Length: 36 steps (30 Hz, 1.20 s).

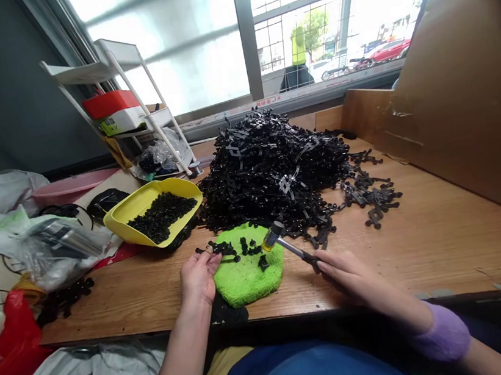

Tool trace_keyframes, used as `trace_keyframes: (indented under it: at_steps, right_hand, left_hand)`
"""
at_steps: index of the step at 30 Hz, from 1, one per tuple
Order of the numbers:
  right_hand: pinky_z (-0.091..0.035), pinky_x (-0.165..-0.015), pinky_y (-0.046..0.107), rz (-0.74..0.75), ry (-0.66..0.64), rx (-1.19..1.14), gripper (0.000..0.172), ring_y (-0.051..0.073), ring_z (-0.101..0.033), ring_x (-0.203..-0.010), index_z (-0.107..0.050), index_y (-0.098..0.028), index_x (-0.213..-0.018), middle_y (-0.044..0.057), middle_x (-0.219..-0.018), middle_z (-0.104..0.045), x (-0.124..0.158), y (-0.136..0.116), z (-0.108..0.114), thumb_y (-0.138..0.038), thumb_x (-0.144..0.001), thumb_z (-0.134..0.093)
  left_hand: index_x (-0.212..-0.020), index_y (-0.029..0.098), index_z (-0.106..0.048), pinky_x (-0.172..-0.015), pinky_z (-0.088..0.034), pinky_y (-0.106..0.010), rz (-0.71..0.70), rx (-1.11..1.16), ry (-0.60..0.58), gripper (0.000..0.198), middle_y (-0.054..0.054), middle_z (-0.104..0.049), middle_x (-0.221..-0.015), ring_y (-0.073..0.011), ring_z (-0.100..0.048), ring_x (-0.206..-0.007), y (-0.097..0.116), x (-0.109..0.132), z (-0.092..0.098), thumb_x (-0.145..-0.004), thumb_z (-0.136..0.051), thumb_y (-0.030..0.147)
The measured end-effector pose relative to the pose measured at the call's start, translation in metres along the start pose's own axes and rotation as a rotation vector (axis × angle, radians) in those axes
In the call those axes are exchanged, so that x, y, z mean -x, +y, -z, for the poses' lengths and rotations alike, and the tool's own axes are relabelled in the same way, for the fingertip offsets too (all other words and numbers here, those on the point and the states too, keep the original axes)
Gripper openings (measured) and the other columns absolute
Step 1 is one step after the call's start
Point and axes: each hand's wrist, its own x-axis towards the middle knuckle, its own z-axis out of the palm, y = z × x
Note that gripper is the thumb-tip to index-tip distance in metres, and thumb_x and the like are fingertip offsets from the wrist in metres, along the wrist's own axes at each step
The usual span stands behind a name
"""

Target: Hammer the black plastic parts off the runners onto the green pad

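My left hand pinches a black plastic sprue, a branching strip with small knobs, at the left side of a fluffy green cloth pad. My right hand is closed round the dark grip of a small hammer. The hammer has a metal shaft and a head with one dark face and one yellow face. Its head hangs over or rests on the pad's right part; I cannot tell which. Several small loose black plastic pieces lie on the pad between my hands.
Behind the pad rises a large heap of black plastic sprues. A yellow scoop-shaped tray holds small black parts. A white rack stands back left, near a bagged metal flask. Cardboard walls off the right side.
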Motion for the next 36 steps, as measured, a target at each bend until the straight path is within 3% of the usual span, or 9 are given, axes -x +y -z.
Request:
trace_keyframes:
  at_steps: [5, 11, 16, 21, 27, 36]
  right_hand:
    - [-0.046, -0.068, 0.032, 0.006, 0.024, 0.036, 0.040, 0.025, -0.057, -0.084, -0.062, -0.020, -0.099, 0.007, -0.091, -0.063, 0.001, -0.004, 0.000, -0.045, -0.095, -0.031]
    - [-0.046, -0.075, 0.036, 0.019, 0.026, 0.025, 0.039, 0.026, -0.056, -0.090, -0.055, -0.022, -0.119, 0.008, -0.101, -0.062, -0.001, -0.004, 0.002, -0.042, -0.095, -0.031]
    - [-0.046, -0.068, 0.035, 0.012, 0.012, 0.010, 0.043, 0.026, -0.057, -0.081, -0.061, -0.020, -0.109, 0.009, -0.088, -0.063, -0.003, -0.007, 0.003, -0.044, -0.095, -0.029]
    - [-0.045, -0.071, 0.037, -0.027, 0.009, 0.018, 0.046, 0.027, -0.055, -0.086, -0.058, -0.020, -0.116, 0.010, -0.094, -0.062, -0.004, -0.005, 0.002, -0.048, -0.094, -0.029]
    - [-0.042, -0.063, 0.032, -0.034, -0.034, 0.041, 0.041, 0.023, -0.055, -0.075, -0.061, -0.018, -0.102, 0.008, -0.082, -0.060, -0.007, -0.007, 0.002, -0.044, -0.094, -0.030]
    - [-0.032, -0.048, 0.023, 0.057, -0.091, 0.034, 0.027, 0.012, -0.041, -0.051, -0.048, -0.018, -0.080, -0.002, -0.058, -0.045, -0.037, -0.021, 0.001, -0.033, -0.096, -0.033]
  left_hand:
    - [-0.061, 0.011, -0.050, -0.057, -0.054, -0.014, -0.046, 0.075, 0.027, 0.019, -0.001, -0.059, -0.058, -0.0058, -0.060, -0.053, -0.002, 0.004, 0.005, -0.073, -0.056, -0.002]
    - [-0.061, 0.012, -0.050, -0.059, -0.055, -0.017, -0.061, 0.082, 0.035, 0.019, -0.001, -0.058, -0.057, -0.0070, -0.060, -0.053, 0.007, -0.013, 0.000, -0.073, -0.056, -0.003]
    - [-0.061, 0.012, -0.051, -0.056, -0.055, -0.017, -0.037, 0.041, 0.038, 0.019, -0.001, -0.058, -0.056, -0.0079, -0.060, -0.050, 0.010, -0.026, -0.006, -0.072, -0.055, -0.004]
    - [-0.061, 0.011, -0.051, -0.053, -0.055, -0.019, -0.013, 0.001, 0.039, 0.019, -0.002, -0.059, -0.055, -0.0095, -0.060, -0.049, 0.007, -0.029, -0.007, -0.071, -0.056, -0.004]
    - [-0.059, 0.011, -0.049, -0.052, -0.055, -0.019, -0.018, 0.003, 0.055, 0.021, -0.003, -0.058, -0.053, -0.0100, -0.060, -0.047, 0.004, -0.031, -0.008, -0.071, -0.055, -0.005]
    - [-0.061, 0.011, -0.049, -0.052, -0.054, -0.018, -0.016, 0.028, 0.059, 0.021, -0.002, -0.058, -0.054, -0.0088, -0.059, -0.047, 0.006, -0.030, -0.006, -0.072, -0.053, -0.006]
